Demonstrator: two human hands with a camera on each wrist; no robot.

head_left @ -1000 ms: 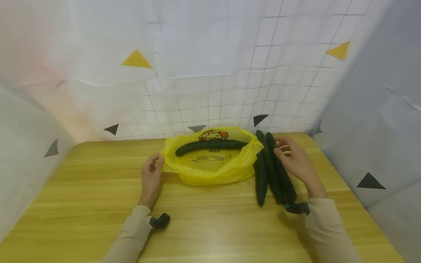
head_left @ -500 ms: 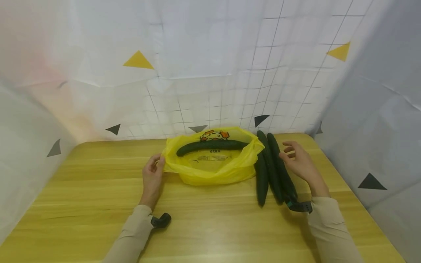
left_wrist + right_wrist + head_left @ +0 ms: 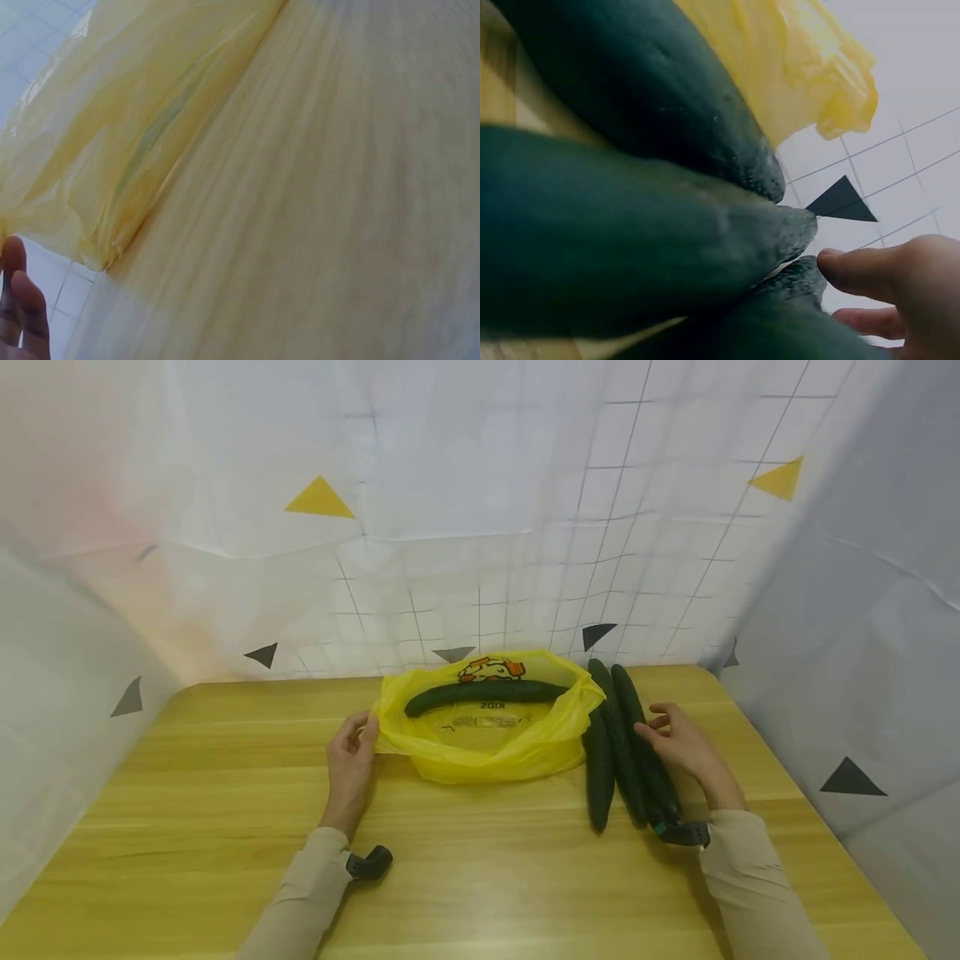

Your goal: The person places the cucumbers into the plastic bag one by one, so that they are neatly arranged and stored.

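A yellow plastic bag (image 3: 495, 767) lies with its mouth gaping at the back of the table. Inside it is a long, slightly curved green cucumber (image 3: 480, 692). My left hand (image 3: 351, 768) pinches the bag's left rim; in the left wrist view only some fingertips (image 3: 30, 307) show beside the plastic. Three more cucumbers lie side by side right of the bag: a left one (image 3: 599, 785), a middle one (image 3: 626, 760) and a right one (image 3: 651, 760). My right hand (image 3: 686, 747), fingers loosely bent, hovers at the right cucumber; whether its thumb touches it I cannot tell.
The wooden table (image 3: 480, 877) extends in front of the bag and to both sides. White sheeting (image 3: 450, 568) with grid lines and triangles stands behind it, and grey-white sheeting (image 3: 885, 677) rises at the right.
My right hand has drawn back right and towards me along the right cucumber, then dipped nearer to it. The left hand stays at the bag's rim.
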